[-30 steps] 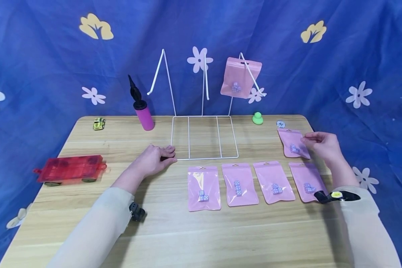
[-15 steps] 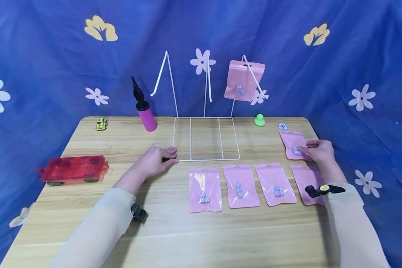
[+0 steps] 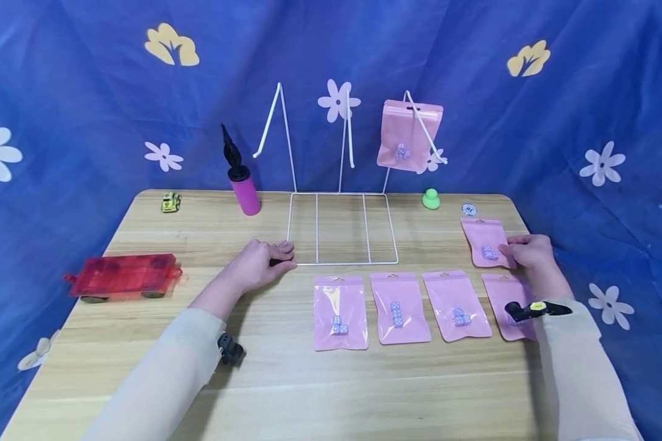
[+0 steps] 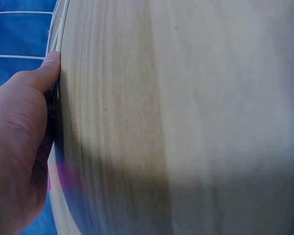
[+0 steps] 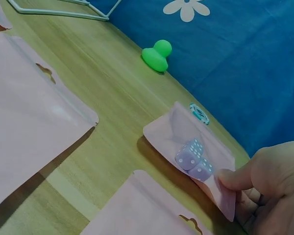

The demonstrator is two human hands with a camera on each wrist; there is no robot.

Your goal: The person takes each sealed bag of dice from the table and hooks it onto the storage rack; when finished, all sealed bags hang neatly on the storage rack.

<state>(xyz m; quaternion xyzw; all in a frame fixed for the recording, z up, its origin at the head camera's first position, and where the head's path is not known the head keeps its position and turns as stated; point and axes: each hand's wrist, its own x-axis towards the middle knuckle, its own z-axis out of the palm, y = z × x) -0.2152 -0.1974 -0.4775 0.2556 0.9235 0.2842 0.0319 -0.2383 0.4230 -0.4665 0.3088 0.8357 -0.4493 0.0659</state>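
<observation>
My right hand (image 3: 532, 252) pinches the right edge of a pink zip bag (image 3: 482, 239) at the table's right side. In the right wrist view, the thumb lies on the bag's front beside lavender dice (image 5: 195, 159), and the bag tilts up off the wood. My left hand (image 3: 256, 266) holds the front left corner of a white wire display rack (image 3: 342, 264), its thumb against the wire in the left wrist view. Another pink bag (image 3: 410, 131) with dice hangs on the rack's right hook. Several pink bags, such as this one (image 3: 341, 300), lie in a row in front.
A red transparent toy wagon (image 3: 124, 275) stands at left. Behind are a small yellow toy car (image 3: 171, 202) and a magenta pump (image 3: 246, 195) with a black nozzle. A green toy (image 3: 431, 199) and a poker chip (image 3: 469, 209) lie at the back right, before a blue curtain (image 3: 474, 73).
My right hand has shifted slightly down and closer in on the pink bag's edge. The left hand stays at the rack's corner. The whole head view has drifted a little.
</observation>
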